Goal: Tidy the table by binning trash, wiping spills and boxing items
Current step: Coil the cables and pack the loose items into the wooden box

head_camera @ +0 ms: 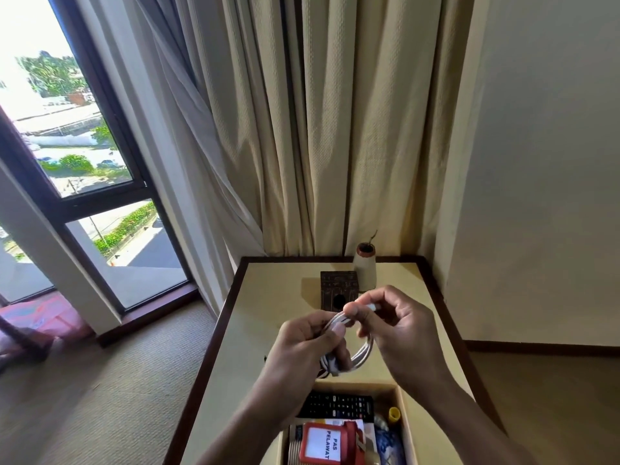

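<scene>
A white cable [364,352] wound into a small coil hangs above the cream table [268,330]. My left hand [302,350] grips the coil on its left side, thumb on top. My right hand [396,323] pinches the cable's free end near the top of the coil. Below my hands sits an open box [407,421] at the table's near edge. Inside it lie a black remote control [335,406], a red card holder with a white label [330,446], a yellow-capped item [395,414] and some blue packaging [389,444].
A dark carved wooden block [339,285] and a cream vase with a brown rim [365,266] stand at the table's far side by the curtains [318,129]. A window [67,146] is at left, carpet [117,380] below, a wall [553,162] at right.
</scene>
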A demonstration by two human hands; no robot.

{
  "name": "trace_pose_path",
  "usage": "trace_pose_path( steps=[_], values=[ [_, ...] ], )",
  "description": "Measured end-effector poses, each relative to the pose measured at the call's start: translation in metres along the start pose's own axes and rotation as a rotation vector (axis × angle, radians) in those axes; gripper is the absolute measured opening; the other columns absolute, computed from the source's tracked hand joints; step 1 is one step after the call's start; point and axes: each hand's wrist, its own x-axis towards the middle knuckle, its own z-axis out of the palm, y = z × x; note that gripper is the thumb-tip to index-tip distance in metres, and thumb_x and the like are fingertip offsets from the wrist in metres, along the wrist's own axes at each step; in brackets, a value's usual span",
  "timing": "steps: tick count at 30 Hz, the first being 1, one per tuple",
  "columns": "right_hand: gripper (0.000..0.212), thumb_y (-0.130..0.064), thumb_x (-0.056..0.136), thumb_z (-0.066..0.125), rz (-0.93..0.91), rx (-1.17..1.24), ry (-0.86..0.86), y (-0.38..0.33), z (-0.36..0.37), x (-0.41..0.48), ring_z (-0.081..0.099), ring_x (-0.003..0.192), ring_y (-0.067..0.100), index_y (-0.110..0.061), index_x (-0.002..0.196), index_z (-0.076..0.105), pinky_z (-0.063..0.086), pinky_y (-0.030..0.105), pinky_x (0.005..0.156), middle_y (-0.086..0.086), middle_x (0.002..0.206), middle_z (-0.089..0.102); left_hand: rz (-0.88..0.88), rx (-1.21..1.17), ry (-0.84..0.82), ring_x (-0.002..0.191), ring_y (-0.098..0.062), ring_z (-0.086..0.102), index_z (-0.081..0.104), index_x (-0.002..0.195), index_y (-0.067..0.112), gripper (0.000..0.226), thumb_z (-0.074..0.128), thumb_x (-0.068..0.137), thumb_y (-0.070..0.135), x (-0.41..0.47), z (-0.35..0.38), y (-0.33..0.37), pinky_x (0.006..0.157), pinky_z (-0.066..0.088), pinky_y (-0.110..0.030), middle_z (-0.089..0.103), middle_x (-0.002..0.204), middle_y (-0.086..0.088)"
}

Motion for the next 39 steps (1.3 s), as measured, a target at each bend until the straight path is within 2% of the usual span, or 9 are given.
trace_pose_path(
  steps=[4, 7, 14, 17, 20, 24, 28, 34, 39],
  values=[
    [0.024, -0.051, 0.082, 0.074, -0.196, -0.332, 0.102, 0.007, 0.006, 0.0, 0.064, 0.09, 0.006, -0.028, 0.09, 0.074, 0.05, 0.015, 0.075, -0.015, 0.09, 0.062, -0.053, -0.163, 0.161, 0.061, -0.02, 0.049, 0.074, 0.103, 0.005, 0.019, 0.056, 0.104, 0.012, 0.002, 0.011, -0.009, 0.061, 0.041, -0.035, 0.052, 0.067, -0.007],
    [0.019, -0.042, 0.083, 0.077, -0.228, -0.347, 0.156, 0.003, 0.012, -0.005, 0.065, 0.089, 0.0, -0.028, 0.095, 0.078, 0.051, 0.009, 0.073, -0.017, 0.089, 0.064, -0.087, -0.269, 0.218, 0.058, -0.016, 0.044, 0.068, 0.113, -0.005, 0.021, 0.052, 0.105, 0.007, 0.008, 0.016, -0.006, 0.058, 0.039, -0.033, 0.046, 0.066, -0.005],
    [0.025, -0.027, 0.082, 0.083, -0.23, -0.483, 0.068, 0.007, 0.012, -0.01, 0.055, 0.095, 0.002, -0.033, 0.106, 0.077, 0.049, 0.016, 0.075, -0.024, 0.092, 0.058, -0.095, -0.351, 0.18, 0.052, -0.014, 0.03, 0.062, 0.11, -0.014, 0.021, 0.052, 0.103, 0.003, 0.018, 0.007, 0.007, 0.05, 0.034, -0.03, 0.03, 0.064, -0.004],
    [0.033, -0.032, 0.079, 0.085, -0.116, -0.426, 0.085, 0.007, 0.008, -0.01, 0.05, 0.098, -0.003, -0.041, 0.099, 0.059, 0.043, 0.011, 0.073, -0.023, 0.1, 0.048, -0.09, -0.291, 0.087, 0.052, -0.015, 0.029, 0.066, 0.095, 0.0, 0.016, 0.053, 0.103, 0.004, 0.015, 0.004, 0.011, 0.051, 0.034, -0.031, 0.031, 0.064, -0.004],
    [0.045, -0.033, 0.083, 0.08, 0.024, -0.258, 0.079, 0.008, 0.004, -0.007, 0.058, 0.1, -0.002, -0.041, 0.111, 0.047, 0.049, 0.014, 0.078, -0.021, 0.108, 0.058, -0.111, -0.259, 0.025, 0.053, -0.016, 0.029, 0.064, 0.086, 0.008, 0.021, 0.052, 0.103, 0.005, 0.015, 0.004, 0.015, 0.053, 0.032, -0.032, 0.032, 0.066, -0.003],
    [0.037, -0.03, 0.091, 0.073, 0.032, -0.232, 0.017, 0.007, 0.002, -0.008, 0.063, 0.096, -0.007, -0.041, 0.121, 0.054, 0.052, 0.01, 0.072, -0.019, 0.101, 0.069, -0.109, -0.218, 0.03, 0.052, -0.014, 0.033, 0.062, 0.098, 0.003, 0.013, 0.06, 0.103, 0.015, 0.016, 0.006, 0.014, 0.051, 0.037, -0.028, 0.035, 0.064, -0.001],
    [0.017, -0.031, 0.091, 0.074, 0.145, -0.099, -0.096, 0.003, -0.007, -0.007, 0.07, 0.087, 0.002, -0.03, 0.108, 0.072, 0.057, 0.017, 0.073, -0.012, 0.089, 0.075, 0.002, -0.013, 0.128, 0.05, -0.014, 0.041, 0.064, 0.096, -0.001, 0.016, 0.063, 0.101, 0.014, 0.023, 0.003, -0.001, 0.049, 0.044, -0.029, 0.047, 0.062, -0.003],
    [0.012, -0.024, 0.091, 0.074, 0.215, -0.076, -0.198, 0.008, -0.018, -0.012, 0.073, 0.077, 0.014, -0.024, 0.102, 0.078, 0.062, 0.03, 0.072, -0.006, 0.083, 0.077, 0.212, 0.427, 0.21, 0.058, -0.003, 0.057, 0.068, 0.093, 0.019, 0.01, 0.064, 0.101, 0.015, 0.024, 0.009, -0.033, 0.05, 0.043, -0.018, 0.069, 0.075, 0.009],
    [0.006, -0.018, 0.089, 0.078, 0.343, -0.099, -0.171, 0.039, -0.01, -0.024, 0.073, 0.068, 0.009, -0.022, 0.092, 0.08, 0.059, 0.023, 0.065, -0.006, 0.074, 0.077, -0.028, 0.205, 0.068, 0.069, -0.03, 0.061, 0.074, 0.1, 0.011, 0.019, 0.062, 0.102, 0.025, 0.02, -0.014, -0.062, 0.065, 0.05, -0.04, 0.066, 0.08, -0.017]
  ],
)
